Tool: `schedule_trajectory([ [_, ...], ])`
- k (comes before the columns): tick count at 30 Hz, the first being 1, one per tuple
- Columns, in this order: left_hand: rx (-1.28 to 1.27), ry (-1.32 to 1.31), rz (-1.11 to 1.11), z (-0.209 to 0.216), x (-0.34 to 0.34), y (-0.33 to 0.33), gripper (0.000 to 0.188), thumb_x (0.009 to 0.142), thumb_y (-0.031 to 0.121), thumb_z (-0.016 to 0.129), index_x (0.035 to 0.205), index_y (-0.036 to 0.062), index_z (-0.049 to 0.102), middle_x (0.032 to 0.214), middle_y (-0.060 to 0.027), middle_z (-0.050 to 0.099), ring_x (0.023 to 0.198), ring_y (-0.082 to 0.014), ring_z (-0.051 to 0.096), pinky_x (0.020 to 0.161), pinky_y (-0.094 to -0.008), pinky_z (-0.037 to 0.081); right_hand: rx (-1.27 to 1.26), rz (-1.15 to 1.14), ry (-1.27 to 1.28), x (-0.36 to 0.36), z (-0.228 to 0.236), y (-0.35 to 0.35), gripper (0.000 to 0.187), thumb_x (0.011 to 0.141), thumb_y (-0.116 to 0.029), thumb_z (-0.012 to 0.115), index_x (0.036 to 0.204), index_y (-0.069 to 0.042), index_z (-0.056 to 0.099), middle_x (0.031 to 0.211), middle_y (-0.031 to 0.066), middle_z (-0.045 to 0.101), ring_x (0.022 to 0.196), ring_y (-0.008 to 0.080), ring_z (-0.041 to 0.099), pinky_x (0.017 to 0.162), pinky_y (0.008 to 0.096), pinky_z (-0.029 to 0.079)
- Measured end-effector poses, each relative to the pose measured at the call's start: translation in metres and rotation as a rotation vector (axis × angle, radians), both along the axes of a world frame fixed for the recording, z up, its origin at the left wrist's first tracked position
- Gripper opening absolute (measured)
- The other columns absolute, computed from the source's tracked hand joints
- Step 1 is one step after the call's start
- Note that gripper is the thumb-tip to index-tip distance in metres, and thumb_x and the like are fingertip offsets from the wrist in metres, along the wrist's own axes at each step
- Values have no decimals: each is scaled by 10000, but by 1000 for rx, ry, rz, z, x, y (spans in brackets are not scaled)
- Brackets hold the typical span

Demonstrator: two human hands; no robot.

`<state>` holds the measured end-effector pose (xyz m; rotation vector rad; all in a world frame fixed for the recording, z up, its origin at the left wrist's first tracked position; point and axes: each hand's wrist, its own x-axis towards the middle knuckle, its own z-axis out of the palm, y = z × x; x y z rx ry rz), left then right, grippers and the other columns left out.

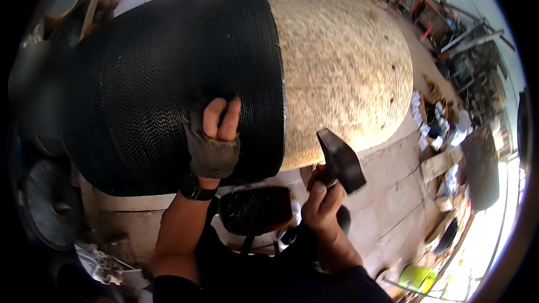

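Note:
A big barrel-shaped roller lies across in front of me, its right part a pale, speckled surface (342, 67). Black, finely ribbed material (185, 62) covers the left part and ends in a straight edge. My left hand (213, 140), in a dark fingerless glove, is against the black covering near that edge. Two of its fingers are curled in; the other fingertips blend into the black, so what they pinch, if anything, is hidden. Lower right of it, my bare right hand (324, 205) grips a hammer (341, 163). The dark metal head is raised beside the roller's lower edge.
A dark-topped stool (255, 210) stands between my arms under the roller. Round dark discs (53, 205) are at the left. Wood scraps (441, 164) and white rags lie along the right, with a yellow-green container (418, 278) at lower right.

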<state>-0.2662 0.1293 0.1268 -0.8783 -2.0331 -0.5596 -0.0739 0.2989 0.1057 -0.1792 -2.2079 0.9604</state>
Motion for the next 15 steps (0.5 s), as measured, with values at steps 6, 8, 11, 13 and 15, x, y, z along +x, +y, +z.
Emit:
schedule_trajectory([
  [6,-37,27,-13,15,3,5,437,771,-41,616,1187,85,659,1116,-102,562,917,-278,580,746,-422,529,-81,-204,-385,21,-48,-5,172,949,-94,619,1060,-4,524,682,230,619,637,471,625,535,519,474],
  [8,15,15,-45,13,17,10,425,821,-69,606,1227,51,632,1071,-136,597,885,-308,594,829,-446,495,-141,-184,-395,39,-45,-15,182,952,-106,629,1065,-5,527,693,229,622,634,464,622,535,513,464],
  [11,88,-235,-321,1,73,28,366,882,-9,602,1246,23,590,975,-126,664,890,-277,631,878,-466,480,-194,-180,-316,50,-46,-15,167,961,-110,621,1050,-3,530,708,235,620,638,457,615,546,506,462],
  [13,145,-279,-451,-14,95,38,410,879,-11,614,1283,15,553,981,-123,669,914,-287,638,884,-471,472,-201,-169,-330,54,-41,-14,203,954,-129,649,1061,-4,530,719,250,631,632,454,636,537,506,483],
  [15,109,-376,-364,-28,101,44,534,818,-53,637,1334,41,540,977,-97,673,868,-298,631,891,-458,477,-221,-155,-345,57,-38,-12,202,954,-131,650,1063,-6,534,733,249,636,649,452,641,547,502,488],
])
